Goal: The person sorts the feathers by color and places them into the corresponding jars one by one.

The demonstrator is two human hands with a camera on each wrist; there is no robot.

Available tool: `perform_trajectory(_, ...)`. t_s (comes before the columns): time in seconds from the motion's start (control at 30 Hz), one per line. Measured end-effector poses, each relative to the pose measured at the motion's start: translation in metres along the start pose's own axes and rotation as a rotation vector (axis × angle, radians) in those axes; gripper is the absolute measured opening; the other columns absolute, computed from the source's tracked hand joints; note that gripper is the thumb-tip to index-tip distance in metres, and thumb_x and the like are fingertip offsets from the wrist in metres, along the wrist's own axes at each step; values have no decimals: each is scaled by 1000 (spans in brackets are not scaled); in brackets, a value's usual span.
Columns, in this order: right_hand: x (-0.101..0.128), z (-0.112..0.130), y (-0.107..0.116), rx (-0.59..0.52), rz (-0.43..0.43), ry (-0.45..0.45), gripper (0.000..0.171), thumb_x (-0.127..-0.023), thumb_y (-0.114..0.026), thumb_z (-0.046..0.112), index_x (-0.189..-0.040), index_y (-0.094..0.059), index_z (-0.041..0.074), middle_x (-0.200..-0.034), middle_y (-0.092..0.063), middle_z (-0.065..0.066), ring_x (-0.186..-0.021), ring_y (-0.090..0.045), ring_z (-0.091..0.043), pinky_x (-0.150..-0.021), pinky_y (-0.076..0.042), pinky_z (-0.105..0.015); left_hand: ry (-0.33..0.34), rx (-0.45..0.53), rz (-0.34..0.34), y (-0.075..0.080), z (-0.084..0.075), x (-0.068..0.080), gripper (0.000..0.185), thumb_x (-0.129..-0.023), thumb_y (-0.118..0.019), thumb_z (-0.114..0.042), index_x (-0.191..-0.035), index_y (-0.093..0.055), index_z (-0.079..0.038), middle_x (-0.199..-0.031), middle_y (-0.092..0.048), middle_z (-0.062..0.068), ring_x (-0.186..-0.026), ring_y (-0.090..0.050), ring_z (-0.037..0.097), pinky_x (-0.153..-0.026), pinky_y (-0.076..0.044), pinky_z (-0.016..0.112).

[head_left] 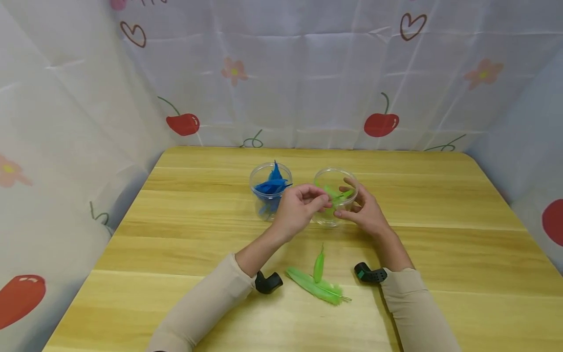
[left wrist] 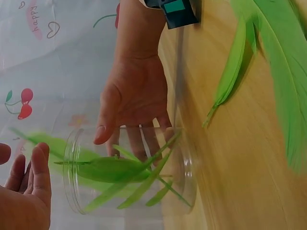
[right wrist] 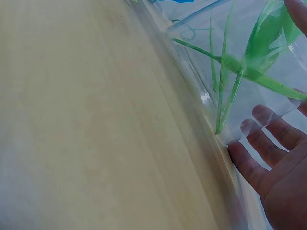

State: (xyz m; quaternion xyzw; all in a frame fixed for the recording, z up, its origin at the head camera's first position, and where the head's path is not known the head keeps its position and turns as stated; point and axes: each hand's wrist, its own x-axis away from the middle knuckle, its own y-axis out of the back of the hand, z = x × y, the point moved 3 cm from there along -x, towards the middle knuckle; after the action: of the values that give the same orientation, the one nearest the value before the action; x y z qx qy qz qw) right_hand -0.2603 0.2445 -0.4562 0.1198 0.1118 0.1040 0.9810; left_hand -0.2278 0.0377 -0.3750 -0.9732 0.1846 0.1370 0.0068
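A clear plastic jar (head_left: 327,222) stands on the table with several green feathers (left wrist: 117,170) inside, some reaching past its rim. My right hand (head_left: 367,212) holds this jar from its right side, thumb at the near side and fingers around the far side; in the right wrist view the fingers (right wrist: 266,136) lie along the clear wall. Beside the rim is my left hand (head_left: 299,208), its fingers loosely bent. In the left wrist view, that hand's fingers (left wrist: 42,167) and thumb stand apart, with no feather showing between them, close to a protruding quill.
Left of the green-feather jar stands a second clear jar (head_left: 259,208) full of blue feathers (head_left: 272,186). Two green feathers, one larger (head_left: 314,286) and one smaller (head_left: 319,266), lie on the wooden table (head_left: 176,234) between the forearms. A printed curtain (head_left: 290,88) hangs behind the table.
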Motion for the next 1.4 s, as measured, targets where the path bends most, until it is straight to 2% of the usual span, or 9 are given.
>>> perform_trajectory(0.2,-2,0,-1,-24,2,2,87,-83,-76,-3,-155,-27,5,-147,-40,-28,-134,-40,-41,-105,-36,-61,-37,5,-14,3,-1,3,13,-96,-61,-1,-100,-67,10,-96,-70,22,-83,-72,23,-75,-59,34)
perform_trajectory(0.47,-1,-4,-1,-13,0,10,87,-83,-76,-4,-154,-26,1,-146,-41,-29,-133,-41,-42,-105,-35,-62,-49,21,-1,6,-1,8,12,-96,-61,0,-99,-67,10,-97,-69,26,-83,-72,22,-79,-58,44)
perform_trajectory(0.67,0,-3,-2,-7,0,3,87,-82,-76,-3,-153,-26,1,-146,-42,-28,-133,-41,-42,-105,-35,-62,-19,6,3,11,2,13,14,-96,-61,0,-100,-67,11,-99,-67,30,-86,-71,31,-77,-59,34)
perform_trajectory(0.77,0,-1,-2,-2,-1,0,87,-82,-76,-3,-153,-26,1,-146,-42,-28,-133,-41,-42,-105,-35,-62,-12,-19,2,15,4,16,15,-96,-60,-1,-101,-67,11,-96,-68,27,-86,-69,38,-74,-59,31)
perform_trajectory(0.9,0,0,-2,9,-4,2,87,-82,-76,-3,-153,-26,1,-145,-42,-28,-132,-42,-42,-105,-35,-62,22,-66,4,20,8,20,15,-96,-62,-3,-101,-68,10,-91,-70,20,-82,-70,35,-71,-58,31)
perform_trajectory(1.03,0,0,-2,9,-4,7,87,-82,-76,-4,-153,-26,0,-145,-42,-30,-132,-41,-44,-105,-34,-63,65,-113,19,25,13,24,16,-95,-66,-6,-100,-69,8,-89,-70,19,-79,-70,30,-72,-59,39)
perform_trajectory(1.17,1,-1,-2,12,-1,12,86,-82,-75,-4,-153,-27,-1,-145,-41,-30,-132,-41,-45,-105,-34,-64,102,-146,28,30,18,28,15,-94,-67,-8,-99,-70,5,-88,-71,17,-79,-70,33,-72,-59,42)
perform_trajectory(1.27,0,0,-2,14,-2,14,86,-82,-76,-4,-153,-26,-1,-145,-42,-29,-132,-42,-44,-104,-35,-62,137,-173,34,34,19,31,14,-95,-67,-9,-98,-70,5,-87,-71,16,-78,-69,33,-71,-59,37)
perform_trajectory(1.4,0,1,-2,22,-1,6,86,-83,-76,-3,-153,-27,1,-145,-42,-27,-132,-42,-41,-104,-36,-60,195,-213,36,39,21,34,13,-95,-66,-8,-96,-70,4,-82,-70,12,-70,-67,23,-66,-57,30)
